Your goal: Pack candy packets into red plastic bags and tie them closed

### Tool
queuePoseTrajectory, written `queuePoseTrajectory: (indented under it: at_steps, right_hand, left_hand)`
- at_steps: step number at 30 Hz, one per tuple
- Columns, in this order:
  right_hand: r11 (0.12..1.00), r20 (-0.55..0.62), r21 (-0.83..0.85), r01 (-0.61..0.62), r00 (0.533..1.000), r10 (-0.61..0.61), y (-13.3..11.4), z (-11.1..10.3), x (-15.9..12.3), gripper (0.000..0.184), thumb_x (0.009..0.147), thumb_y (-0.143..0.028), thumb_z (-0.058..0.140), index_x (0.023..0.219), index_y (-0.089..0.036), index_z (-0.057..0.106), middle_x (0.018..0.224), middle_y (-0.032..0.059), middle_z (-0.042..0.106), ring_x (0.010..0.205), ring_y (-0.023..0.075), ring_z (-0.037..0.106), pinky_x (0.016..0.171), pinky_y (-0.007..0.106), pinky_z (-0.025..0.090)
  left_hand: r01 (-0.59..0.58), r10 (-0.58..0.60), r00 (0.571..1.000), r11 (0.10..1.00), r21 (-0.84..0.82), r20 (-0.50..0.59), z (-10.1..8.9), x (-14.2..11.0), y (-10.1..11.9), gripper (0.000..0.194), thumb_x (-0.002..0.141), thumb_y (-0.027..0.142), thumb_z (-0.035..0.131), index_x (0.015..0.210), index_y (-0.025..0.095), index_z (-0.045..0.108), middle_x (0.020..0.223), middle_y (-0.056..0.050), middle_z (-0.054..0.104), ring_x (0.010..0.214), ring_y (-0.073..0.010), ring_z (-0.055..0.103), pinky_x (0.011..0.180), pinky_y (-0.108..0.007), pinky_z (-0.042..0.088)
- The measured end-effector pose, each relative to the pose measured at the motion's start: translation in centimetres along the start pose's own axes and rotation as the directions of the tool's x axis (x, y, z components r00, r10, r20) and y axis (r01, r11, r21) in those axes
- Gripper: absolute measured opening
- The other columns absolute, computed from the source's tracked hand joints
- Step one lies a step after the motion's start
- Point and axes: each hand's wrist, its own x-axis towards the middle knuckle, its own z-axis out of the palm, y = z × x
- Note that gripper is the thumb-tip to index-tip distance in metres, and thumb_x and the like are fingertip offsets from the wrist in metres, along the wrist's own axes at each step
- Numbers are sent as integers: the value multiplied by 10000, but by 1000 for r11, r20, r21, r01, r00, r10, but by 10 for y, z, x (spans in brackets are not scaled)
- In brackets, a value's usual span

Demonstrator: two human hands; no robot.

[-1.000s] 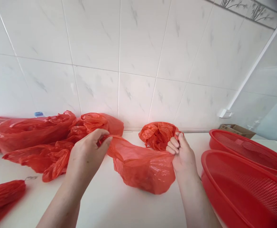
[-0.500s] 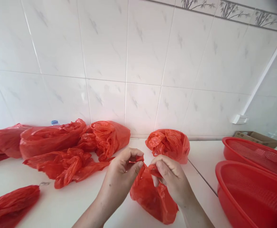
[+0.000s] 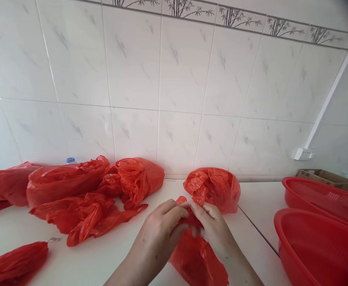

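Between my two hands is a red plastic bag [image 3: 196, 258], its body hanging down to the white table. My left hand [image 3: 165, 226] has its fingers curled round the gathered top of this bag. From the other side my right hand [image 3: 211, 222] pinches the same gathered plastic, thumb on top. The hands touch or nearly touch, and the fingertips are partly hidden and a little blurred. Just behind them rests another bunched red bag [image 3: 214, 188] near the wall.
Several red bags [image 3: 66, 180] lie heaped at the left, with a crumpled one [image 3: 84, 216] before them. Another red bag [image 3: 16, 262] lies at the near left. Two red plastic baskets [image 3: 317, 246] stand at the right, before a cardboard box [image 3: 329, 178]. A blue bottle cap [image 3: 70, 160] shows behind the heap.
My hands have come together over the bag's top, where they were slightly apart. My left hand has turned, its back now facing me more. The view has tilted slightly upward.
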Motion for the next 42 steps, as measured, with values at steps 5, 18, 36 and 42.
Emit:
queuePoseTrajectory:
  at_steps: [5, 18, 36, 42]
  right_hand:
    - [996, 146, -76, 40, 989, -29, 6, -14, -1, 568, 893, -580, 382, 1223, -167, 590, 561, -19, 530, 425, 73, 365, 483, 233, 308]
    - [896, 7, -444, 7, 1000, -5, 5, -23, 2, 415, 763, -225, 583, 1172, -293, 584, 711, -40, 505, 661, 120, 480, 630, 246, 412]
    - [976, -319, -215, 19, 943, -89, 58, -66, 39, 285, 745, -315, 594, 961, -157, 693, 935, 86, 684, 847, 213, 612, 778, 374, 489]
    - [983, 94, -180, 26, 996, -9, 71, -98, 2, 895, 752, -432, 663, 1468, -320, 137, 1430, 112, 398, 1319, 227, 365, 1029, 429, 332]
  left_hand:
    - [119, -117, 990, 993, 16, -79, 3, 2, -5, 175, 837, 141, 466, 691, 222, 518, 800, -20, 573, 734, -159, 552, 659, -266, 433]
    - [381, -376, 924, 905, -187, 67, 10, 0, -6, 125, 858, 209, 417, 736, 233, 426, 637, 71, 513, 608, -125, 456, 560, -230, 322]
    - [288, -253, 897, 957, -45, 364, -16, -20, 3, 166, 698, 75, 496, 639, 210, 419, 759, 45, 534, 664, -119, 465, 597, -232, 348]
    - [324, -156, 922, 811, -487, 354, -20, -55, -68, 649, 742, 551, 608, 1298, 287, 406, 1392, -78, 397, 1279, -280, 362, 1019, -409, 341]
